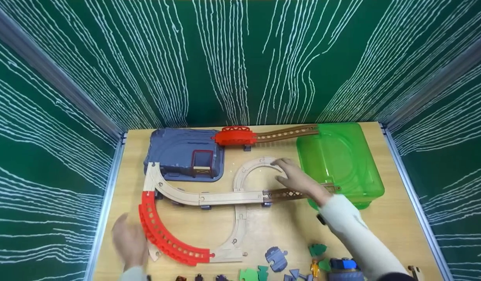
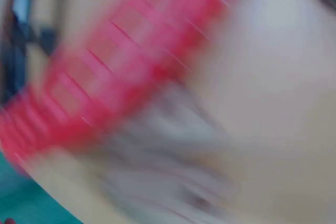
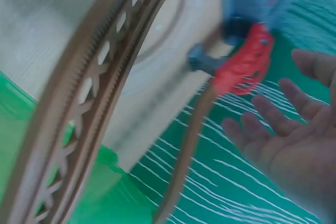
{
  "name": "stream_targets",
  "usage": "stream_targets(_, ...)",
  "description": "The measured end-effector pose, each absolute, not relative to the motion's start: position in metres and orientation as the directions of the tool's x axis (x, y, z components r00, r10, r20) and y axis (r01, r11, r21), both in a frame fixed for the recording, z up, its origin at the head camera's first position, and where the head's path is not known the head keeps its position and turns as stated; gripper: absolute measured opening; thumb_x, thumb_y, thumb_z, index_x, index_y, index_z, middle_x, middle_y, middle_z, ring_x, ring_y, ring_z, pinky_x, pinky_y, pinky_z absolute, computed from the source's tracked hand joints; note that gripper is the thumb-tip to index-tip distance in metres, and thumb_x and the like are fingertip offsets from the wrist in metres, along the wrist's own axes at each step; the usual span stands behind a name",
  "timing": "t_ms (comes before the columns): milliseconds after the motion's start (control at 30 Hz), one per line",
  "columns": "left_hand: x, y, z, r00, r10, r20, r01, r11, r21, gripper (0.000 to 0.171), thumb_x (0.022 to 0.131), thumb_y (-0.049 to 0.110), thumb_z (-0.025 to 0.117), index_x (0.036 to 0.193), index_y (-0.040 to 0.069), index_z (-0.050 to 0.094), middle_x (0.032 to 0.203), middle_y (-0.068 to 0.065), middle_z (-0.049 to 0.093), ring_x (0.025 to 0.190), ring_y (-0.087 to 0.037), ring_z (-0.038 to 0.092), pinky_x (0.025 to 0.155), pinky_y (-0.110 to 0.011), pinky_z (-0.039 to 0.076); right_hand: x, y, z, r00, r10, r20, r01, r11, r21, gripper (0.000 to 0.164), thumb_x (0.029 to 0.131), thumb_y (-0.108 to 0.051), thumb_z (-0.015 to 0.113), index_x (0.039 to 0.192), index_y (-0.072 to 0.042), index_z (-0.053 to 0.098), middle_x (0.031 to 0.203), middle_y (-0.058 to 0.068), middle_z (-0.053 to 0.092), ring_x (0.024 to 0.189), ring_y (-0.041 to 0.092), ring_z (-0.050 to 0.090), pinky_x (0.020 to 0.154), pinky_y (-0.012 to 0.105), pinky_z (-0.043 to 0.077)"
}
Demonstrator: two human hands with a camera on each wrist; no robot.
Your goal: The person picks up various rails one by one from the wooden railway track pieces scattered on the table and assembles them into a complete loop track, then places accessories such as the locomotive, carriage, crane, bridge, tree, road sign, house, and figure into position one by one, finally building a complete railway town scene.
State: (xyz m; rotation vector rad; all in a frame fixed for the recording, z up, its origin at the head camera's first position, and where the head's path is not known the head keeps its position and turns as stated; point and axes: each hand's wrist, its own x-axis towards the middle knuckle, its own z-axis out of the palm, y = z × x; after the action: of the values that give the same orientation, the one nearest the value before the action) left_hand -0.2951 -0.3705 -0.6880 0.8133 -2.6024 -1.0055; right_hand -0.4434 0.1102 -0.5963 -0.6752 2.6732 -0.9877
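Observation:
My right hand [image 1: 299, 177] hovers over the wooden track loop [image 1: 248, 168], beside the brown raised track [image 1: 289, 194]. Its fingers are spread and hold nothing in the right wrist view, where the red bridge [image 3: 247, 64] appears beyond them. My left hand [image 1: 129, 242], blurred, is just left of the red curved track [image 1: 162, 230]. A pale wooden track piece [image 1: 154, 253] lies close to it, partly hidden. The left wrist view is smeared, showing the red curved track [image 2: 115, 56] but no clear fingers. A straight wooden track [image 1: 232, 198] crosses above the lower line.
A green translucent bin [image 1: 369, 164] stands at the right, supporting the brown track ends. At the back left sits a grey rock-like base [image 1: 174, 146]. Along the front lie a grey connector [image 1: 277, 258], green trees [image 1: 317, 249], a figure [image 1: 314, 268] and a blue vehicle [image 1: 344, 264].

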Motion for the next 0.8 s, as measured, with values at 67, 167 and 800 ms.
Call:
stream_targets(67,-0.271,-0.386,-0.702,-0.800,-0.600,-0.020,-0.491,0.634,0.598,0.055,0.080,0.007,0.053,0.132,0.003,0.034,0.131,-0.020,0.035,0.117,-0.037,0.033,0.094,-0.050,0.030,-0.422,0.121,-0.588,-0.865,-0.501,-0.019,-0.355,0.640,-0.681,0.040,0.080,-0.009,0.059,0.119,-0.001,0.048,0.121,0.017,0.046,0.114,0.030,0.040,0.097,0.045,0.032)
stream_targets(167,-0.244,-0.396,-0.724,-0.818,-0.550,-0.170,-0.553,0.669,0.497,0.069,0.079,0.016,0.056,0.135,-0.004,0.021,0.136,-0.029,0.020,0.122,-0.046,0.019,0.094,-0.058,0.022,-0.389,0.138,-0.575,-0.872,-0.489,-0.019,-0.329,0.615,-0.717,0.039,0.082,-0.010,0.059,0.120,-0.005,0.049,0.122,0.012,0.048,0.114,0.028,0.041,0.095,0.045,0.034)
stream_targets(800,-0.217,-0.390,-0.718,-0.615,-0.625,-0.481,-0.788,0.460,0.409,0.086,0.075,0.030,0.063,0.134,-0.004,0.011,0.123,-0.038,0.025,0.113,-0.052,0.023,0.091,-0.059,0.027,-0.225,0.191,-0.615,-0.952,-0.155,-0.265,0.155,0.504,-0.850,0.034,0.086,-0.015,0.055,0.117,-0.001,0.050,0.107,0.014,0.058,0.098,0.028,0.055,0.082,0.036,0.047)
